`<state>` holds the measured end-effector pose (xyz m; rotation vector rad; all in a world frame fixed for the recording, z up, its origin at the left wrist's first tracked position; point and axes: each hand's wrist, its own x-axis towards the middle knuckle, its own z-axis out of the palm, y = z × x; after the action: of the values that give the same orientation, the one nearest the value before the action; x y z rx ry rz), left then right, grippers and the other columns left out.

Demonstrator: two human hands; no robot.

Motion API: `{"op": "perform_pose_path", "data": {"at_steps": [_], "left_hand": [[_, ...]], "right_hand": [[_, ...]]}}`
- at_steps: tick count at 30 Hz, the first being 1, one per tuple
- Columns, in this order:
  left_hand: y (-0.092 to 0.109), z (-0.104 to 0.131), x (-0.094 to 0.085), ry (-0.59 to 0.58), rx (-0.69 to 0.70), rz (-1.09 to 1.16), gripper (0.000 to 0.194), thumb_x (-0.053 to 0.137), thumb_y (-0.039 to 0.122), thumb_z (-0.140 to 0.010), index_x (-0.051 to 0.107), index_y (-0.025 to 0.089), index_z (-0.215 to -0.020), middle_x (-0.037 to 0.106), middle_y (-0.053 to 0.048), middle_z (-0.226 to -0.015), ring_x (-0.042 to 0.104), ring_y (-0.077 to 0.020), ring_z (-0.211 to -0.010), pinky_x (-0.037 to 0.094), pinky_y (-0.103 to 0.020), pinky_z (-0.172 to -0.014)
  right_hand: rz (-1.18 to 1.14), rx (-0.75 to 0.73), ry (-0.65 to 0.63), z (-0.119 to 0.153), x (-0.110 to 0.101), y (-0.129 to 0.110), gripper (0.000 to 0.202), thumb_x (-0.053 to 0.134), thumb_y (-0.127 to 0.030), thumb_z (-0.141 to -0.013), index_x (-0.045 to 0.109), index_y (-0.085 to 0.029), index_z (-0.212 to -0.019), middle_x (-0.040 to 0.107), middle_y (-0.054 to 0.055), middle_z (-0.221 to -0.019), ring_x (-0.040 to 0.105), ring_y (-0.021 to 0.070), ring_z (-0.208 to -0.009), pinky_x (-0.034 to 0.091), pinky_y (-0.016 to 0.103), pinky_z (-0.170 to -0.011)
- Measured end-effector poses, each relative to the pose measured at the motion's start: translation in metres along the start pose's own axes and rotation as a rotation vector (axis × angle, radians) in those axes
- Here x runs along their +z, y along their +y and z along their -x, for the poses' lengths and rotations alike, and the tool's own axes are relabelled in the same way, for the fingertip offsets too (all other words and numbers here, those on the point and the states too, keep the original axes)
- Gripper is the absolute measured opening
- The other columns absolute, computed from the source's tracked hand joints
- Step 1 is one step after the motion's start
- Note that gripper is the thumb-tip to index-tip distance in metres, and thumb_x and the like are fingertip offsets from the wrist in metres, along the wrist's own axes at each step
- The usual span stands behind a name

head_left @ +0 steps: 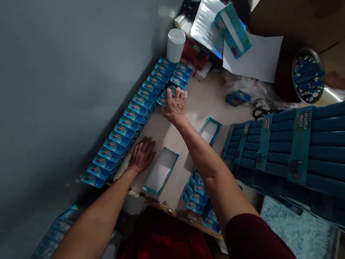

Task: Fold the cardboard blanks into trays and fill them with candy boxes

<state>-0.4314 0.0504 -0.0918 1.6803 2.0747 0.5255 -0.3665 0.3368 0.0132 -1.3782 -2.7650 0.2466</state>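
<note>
My right hand (175, 105) reaches to the far end of the table, its fingers curled over a small blue box (163, 98) beside a short second row of blue boxes (180, 77). A long row of blue boxes (119, 138) runs along the wall on the left. My left hand (142, 155) lies flat on the table near that row, fingers spread, holding nothing. Just right of it is an open blue tray with a white inside (161, 171). Another such tray (210, 131) lies partly behind my right forearm.
Stacked blue cartons (316, 142) rise on the right. At the back are a white cup (175, 45), a tilted carton (233, 29), paper (261, 56) and a round container of blue pieces (308, 76). More blue boxes (197, 194) sit at the front edge.
</note>
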Motion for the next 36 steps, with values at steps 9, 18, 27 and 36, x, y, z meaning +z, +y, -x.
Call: {"op": "perform_pose_path", "data": {"at_steps": [9,18,27,36], "left_hand": [[-0.003,0.003,0.001,-0.002,-0.024,-0.013,0.054,0.049,0.042,-0.104,0.062,0.018,-0.151,0.050,-0.019,-0.167,0.039,-0.0379,-0.161,0.037,-0.058,-0.125],[-0.003,0.004,0.003,0.007,-0.048,-0.031,0.056,0.048,0.048,-0.103,0.064,0.019,-0.149,0.052,-0.018,-0.166,0.041,-0.0375,-0.159,0.035,-0.058,-0.127],[-0.004,0.005,0.003,-0.009,-0.030,-0.064,0.057,0.046,0.047,-0.106,0.062,0.017,-0.152,0.049,-0.019,-0.168,0.037,-0.0361,-0.162,0.032,-0.055,-0.129],[-0.007,0.006,0.005,0.005,-0.020,-0.079,0.057,0.047,0.048,-0.106,0.061,0.020,-0.153,0.050,-0.018,-0.167,0.039,-0.0368,-0.161,0.034,-0.057,-0.126]], "right_hand": [[-0.041,0.117,-0.031,-0.024,-0.001,-0.013,0.107,0.086,-0.042,-0.083,0.028,-0.019,-0.170,0.049,0.016,-0.151,0.048,0.0358,-0.135,0.024,0.067,-0.127],[-0.141,0.068,0.157,0.122,-0.063,0.059,0.095,0.077,-0.045,-0.083,0.038,-0.023,-0.168,0.040,0.017,-0.160,0.040,0.0372,-0.148,0.039,0.055,-0.122],[-0.007,0.068,0.230,0.190,-0.029,0.184,0.079,0.077,-0.036,-0.079,0.056,-0.028,-0.155,0.045,0.016,-0.156,0.044,0.0391,-0.143,0.034,0.061,-0.123],[-0.026,0.106,0.104,0.181,-0.024,0.191,0.098,0.083,-0.031,-0.073,0.045,-0.025,-0.163,0.044,0.016,-0.155,0.044,0.0380,-0.143,0.036,0.055,-0.124]]}}
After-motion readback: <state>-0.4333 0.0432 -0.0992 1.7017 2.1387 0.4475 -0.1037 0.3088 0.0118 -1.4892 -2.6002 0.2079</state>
